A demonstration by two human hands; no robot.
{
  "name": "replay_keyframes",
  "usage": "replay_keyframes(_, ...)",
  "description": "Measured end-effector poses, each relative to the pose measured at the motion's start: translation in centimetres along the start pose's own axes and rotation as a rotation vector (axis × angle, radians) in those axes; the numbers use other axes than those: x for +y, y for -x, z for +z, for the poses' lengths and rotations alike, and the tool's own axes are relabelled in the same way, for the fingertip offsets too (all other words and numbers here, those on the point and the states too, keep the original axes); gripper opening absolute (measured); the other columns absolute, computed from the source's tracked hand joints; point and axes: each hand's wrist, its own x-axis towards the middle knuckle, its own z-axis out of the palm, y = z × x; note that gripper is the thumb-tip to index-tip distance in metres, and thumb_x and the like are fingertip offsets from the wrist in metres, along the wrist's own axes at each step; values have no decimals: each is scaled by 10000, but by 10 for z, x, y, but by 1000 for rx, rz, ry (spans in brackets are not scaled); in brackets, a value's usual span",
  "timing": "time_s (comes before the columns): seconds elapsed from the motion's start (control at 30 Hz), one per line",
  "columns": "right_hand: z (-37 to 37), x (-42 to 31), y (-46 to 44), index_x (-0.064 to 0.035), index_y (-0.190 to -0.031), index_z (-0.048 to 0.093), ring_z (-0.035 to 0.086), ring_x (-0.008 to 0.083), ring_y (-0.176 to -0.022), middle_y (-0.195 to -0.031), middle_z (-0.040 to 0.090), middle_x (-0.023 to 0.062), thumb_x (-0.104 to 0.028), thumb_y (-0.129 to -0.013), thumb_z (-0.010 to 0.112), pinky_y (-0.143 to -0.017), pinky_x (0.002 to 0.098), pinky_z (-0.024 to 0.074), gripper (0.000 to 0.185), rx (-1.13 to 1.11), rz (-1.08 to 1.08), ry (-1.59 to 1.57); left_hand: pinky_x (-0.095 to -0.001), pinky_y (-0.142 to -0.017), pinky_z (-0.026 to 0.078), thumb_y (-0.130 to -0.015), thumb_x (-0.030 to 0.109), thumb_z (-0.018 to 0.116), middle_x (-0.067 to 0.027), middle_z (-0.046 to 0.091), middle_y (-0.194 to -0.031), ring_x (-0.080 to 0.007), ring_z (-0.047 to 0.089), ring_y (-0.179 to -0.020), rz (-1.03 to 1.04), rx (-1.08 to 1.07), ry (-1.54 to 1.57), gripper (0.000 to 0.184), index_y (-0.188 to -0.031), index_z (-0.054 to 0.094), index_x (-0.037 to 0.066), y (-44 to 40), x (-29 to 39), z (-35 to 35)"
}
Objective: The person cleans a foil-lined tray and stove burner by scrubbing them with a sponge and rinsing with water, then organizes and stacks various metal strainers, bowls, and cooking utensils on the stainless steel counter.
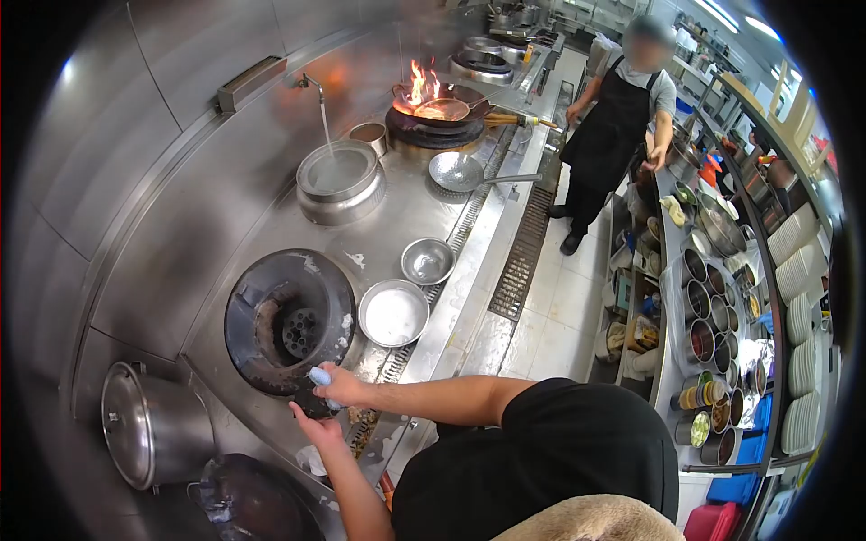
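Tan cloth point(591, 521) nearest, my right hand point(344, 386) wraps a pale-blue thing point(319, 375), my loosely curled left hand point(317, 427) holds a dark thing point(311, 403) beside the burner point(299, 330), work seemingly midway.

Dark object point(310, 398), shape unclear, pale-blue piece point(319, 375) against it, both between the hands point(343, 386), near the black burner point(337, 293)

We get bright light from ceiling tubes point(763, 28), with flames point(421, 87) mirrored orange on the steel wall point(207, 54); wide-lens distortion bows everything toward black corners.
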Motion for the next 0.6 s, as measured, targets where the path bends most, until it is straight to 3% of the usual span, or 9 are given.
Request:
replay_keyframes(0.13, 4, 7, -1, -33, -1359, 489, 625, 336, -1139, -1207, 639, 223, -223, -861, 735, -977, 400, 494, 587, -7, -109, 95, -396, -985, 513, -1014, 451, 577, -128, 658, -1234, -262, 646, -1124, -7, 75, -19, 543, -1324, 540, 6, -6, 6, -11)
replay_keyframes(0.27, -7, -8, 7, -45, -1332, 514, 610, 392, -1161, -1238, 606, 243, -242, -861, 722, -984, 441, 502, 551, -5, -93, 459, -392, -859, 578, -996, 353, 647, -134, 671, -1214, -275, 688, -1021, 52, 160, -141, 460, -1286, 570, 4, 3, 13, -4)
replay_keyframes(0.37, -9, -13, 8, -53, -1290, 538, 604, 414, -1149, -1260, 575, 229, -270, -843, 739, -989, 476, 495, 536, 104, -216, 538, -403, -782, 606, -989, 296, 664, -148, 677, -1192, -278, 707, -954, 229, 284, -304, 432, -1272, 567, -16, 7, 10, 3)
replay_keyframes(0.43, -5, 2, -5, -51, -1319, 507, 602, 399, -1158, -1255, 580, 229, -272, -823, 757, -990, 478, 494, 598, 185, -357, 580, -395, -777, 604, -986, 257, 662, -144, 696, -1141, -251, 710, -939, 161, 123, -191, 338, -1198, 625, -4, 9, 10, 11)
replay_keyframes(0.47, -2, 10, -13, -31, -1338, 513, 550, 420, -1237, -1268, 574, 242, -226, -818, 730, -1057, 471, 460, 596, 193, -244, 488, -361, -726, 590, -974, 216, 667, -134, 711, -1070, -217, 706, -879, 203, 71, -217, 235, -1103, 689, 21, 14, 7, 26)
replay_keyframes(0.5, 6, -7, -3, 7, -1284, 543, 562, 419, -1198, -1254, 585, 235, -263, -813, 743, -1040, 489, 460, 578, 276, -172, 553, -360, -736, 564, -976, 206, 652, -110, 718, -1020, -202, 685, -865, 173, 59, -245, 185, -1034, 727, 47, 20, 11, 27)
replay_keyframes(0.53, -1, -12, -6, 3, -1280, 557, 580, 400, -1171, -1233, 603, 225, -296, -855, 706, -1020, 485, 467, 541, 219, -165, 571, -376, -803, 538, -992, 229, 618, -87, 712, -1004, -204, 658, -903, 299, 175, -397, 226, -1052, 724, 38, 8, -3, 14)
replay_keyframes(0.57, -6, -14, -2, -1, -1276, 571, 599, 382, -1145, -1212, 621, 214, -329, -897, 670, -1000, 480, 474, 511, 130, -198, 592, -370, -875, 510, -994, 238, 616, -73, 709, -1022, -203, 634, -975, 477, 146, -693, 240, -1068, 719, 34, 13, 2, 22)
replay_keyframes(0.6, -7, -17, -8, -5, -1273, 585, 618, 364, -1118, -1191, 639, 204, -361, -940, 633, -979, 476, 482, 490, 35, -230, 610, -335, -928, 494, -961, 271, 673, -55, 711, -1048, -183, 635, -1014, 319, 97, -470, 281, -1117, 712, 41, 18, 8, 27)
